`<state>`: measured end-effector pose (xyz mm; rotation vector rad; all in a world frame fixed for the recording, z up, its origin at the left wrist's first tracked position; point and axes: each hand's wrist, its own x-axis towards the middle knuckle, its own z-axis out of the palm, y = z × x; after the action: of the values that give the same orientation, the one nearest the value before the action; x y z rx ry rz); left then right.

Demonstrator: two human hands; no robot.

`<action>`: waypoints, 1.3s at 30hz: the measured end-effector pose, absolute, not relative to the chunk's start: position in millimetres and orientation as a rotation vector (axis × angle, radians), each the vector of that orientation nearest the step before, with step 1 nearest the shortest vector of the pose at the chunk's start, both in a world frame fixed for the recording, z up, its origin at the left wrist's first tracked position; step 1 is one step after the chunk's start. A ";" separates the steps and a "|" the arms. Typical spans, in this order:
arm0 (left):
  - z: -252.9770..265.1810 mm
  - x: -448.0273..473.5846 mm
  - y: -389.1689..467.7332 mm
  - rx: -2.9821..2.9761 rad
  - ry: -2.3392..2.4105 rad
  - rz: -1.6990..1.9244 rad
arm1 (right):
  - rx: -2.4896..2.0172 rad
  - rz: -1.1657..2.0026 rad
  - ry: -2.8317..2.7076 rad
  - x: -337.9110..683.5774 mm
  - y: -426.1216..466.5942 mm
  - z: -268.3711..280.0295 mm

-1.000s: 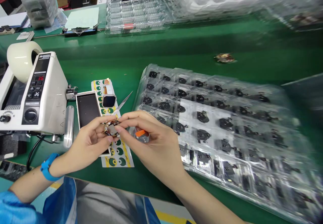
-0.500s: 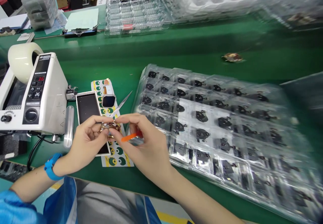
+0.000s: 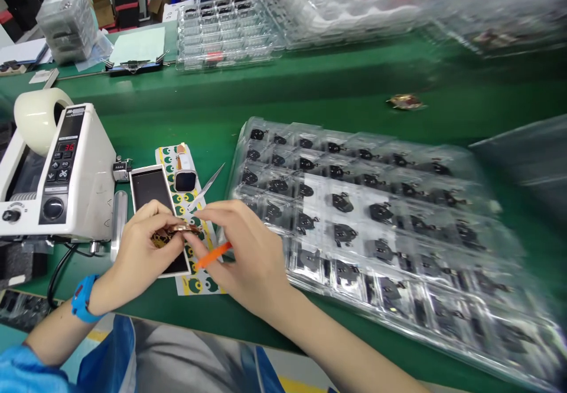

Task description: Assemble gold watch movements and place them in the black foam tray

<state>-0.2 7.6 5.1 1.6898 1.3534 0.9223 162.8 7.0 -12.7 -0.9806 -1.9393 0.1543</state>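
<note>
My left hand (image 3: 140, 248) pinches a small copper-and-gold flexible circuit piece (image 3: 165, 236) between thumb and fingers, above a shallow white-rimmed black tray (image 3: 153, 187). My right hand (image 3: 248, 251) has its thumb tip at the right end of that piece, with the index finger stretched out just above. An orange stick-like tool (image 3: 213, 255) is tucked in my right hand and points down to the left; its far end is hidden in the palm. Under and beside the hands lies a sticker sheet (image 3: 195, 286) with green and yellow marks. A smartwatch (image 3: 185, 181) and a pointed silver tool (image 3: 209, 185) rest there.
A white tape dispenser (image 3: 91, 174) stands at left. Large clear blister trays (image 3: 398, 195) with black parts cover the right. Another copper piece (image 3: 406, 102) lies behind them. At the back are a clipboard (image 3: 137, 47) and more clear trays (image 3: 228, 32).
The circuit piece has turned in my left hand, showing more of its gold side. My right index finger has lifted off it, and the orange tool has shifted down and left.
</note>
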 end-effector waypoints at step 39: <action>-7.7 5.2 -9.4 1.095 1.071 0.961 | -0.831 -0.193 -1.963 160.1 10.1 -23.8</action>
<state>5.2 -9.4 -7.7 1.0946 1.0710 0.9605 160.1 10.1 -23.8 -0.8314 -1.9625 -0.1933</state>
